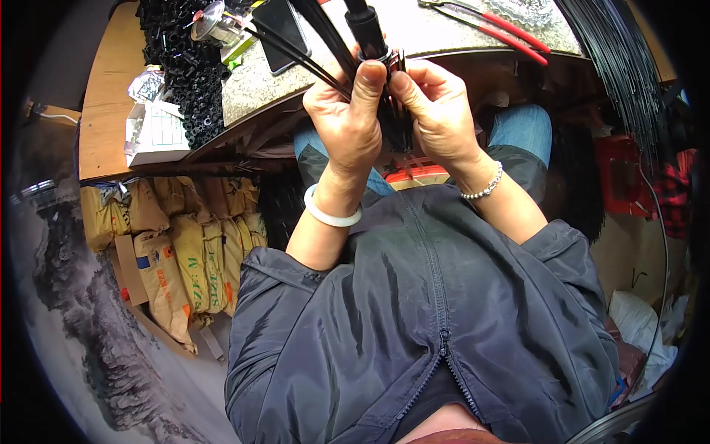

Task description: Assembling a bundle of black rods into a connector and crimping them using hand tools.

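In front of me, at the table's near edge, I hold what looks like a black umbrella frame point(366, 31), with a thick dark shaft, a round collar and thin rods. My left hand point(345, 122) is closed, its thumb pressed up against the collar, with several thin black rods point(325, 37) running up and left from it. Opposite it, my right hand point(442, 115) pinches the rods on the collar's right side with thumb and fingers. Part of the frame hangs below, between my palms. The exact spot under the fingertips is hidden.
Small black plastic pieces point(181, 52) are heaped left, beside a white box point(157, 133). A phone point(281, 33) and a metal-lidded container point(218, 24) lie closer. Red-handled pliers point(510, 37) rest right, near a long bundle of black rods point(617, 66). Yellow sacks point(188, 251) stand below.
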{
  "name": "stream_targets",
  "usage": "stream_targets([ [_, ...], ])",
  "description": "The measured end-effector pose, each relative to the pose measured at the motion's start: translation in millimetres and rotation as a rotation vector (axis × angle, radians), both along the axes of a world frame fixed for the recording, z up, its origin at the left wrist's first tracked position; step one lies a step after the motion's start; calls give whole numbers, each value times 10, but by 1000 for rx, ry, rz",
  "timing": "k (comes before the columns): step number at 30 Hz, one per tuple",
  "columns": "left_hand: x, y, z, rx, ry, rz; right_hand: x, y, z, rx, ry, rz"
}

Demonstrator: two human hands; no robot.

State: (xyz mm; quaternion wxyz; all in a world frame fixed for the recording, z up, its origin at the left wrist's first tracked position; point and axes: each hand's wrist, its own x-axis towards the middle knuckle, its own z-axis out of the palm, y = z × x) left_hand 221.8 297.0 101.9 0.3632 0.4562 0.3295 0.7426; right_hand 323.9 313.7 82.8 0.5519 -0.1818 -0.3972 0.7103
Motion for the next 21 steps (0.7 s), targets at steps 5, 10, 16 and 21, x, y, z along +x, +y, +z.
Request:
stream_targets([
  [5, 41, -32, 100, 18, 118, 82, -39, -64, 84, 61, 91, -73],
  [10, 48, -8, 144, 24, -7, 37, -11, -84, 108, 43, 137, -14],
  [16, 8, -82, 32, -48, 3, -15, 6, -39, 47, -17, 14, 44],
  [21, -15, -88, 38, -101, -53, -101, -43, -43, -1, -51, 95, 82],
])
